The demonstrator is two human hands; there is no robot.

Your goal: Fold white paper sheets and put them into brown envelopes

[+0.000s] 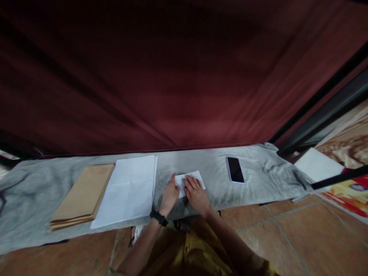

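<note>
A small folded white paper [192, 177] lies on a grey cloth [253, 180] spread over the floor. My right hand [196, 193] rests flat on the paper's near half, fingers stretched out. My left hand [169, 194] lies at the paper's left edge, fingers together and extended, touching that edge. A black band sits on the left wrist. Neither hand grips anything.
A stack of white sheets [128, 190] lies to the left, with a pile of brown envelopes [82, 196] beyond it. A dark phone [235, 169] lies face up on the right. Another white sheet [317, 164] is at far right. A dark red curtain hangs behind; terracotta tiles are in front.
</note>
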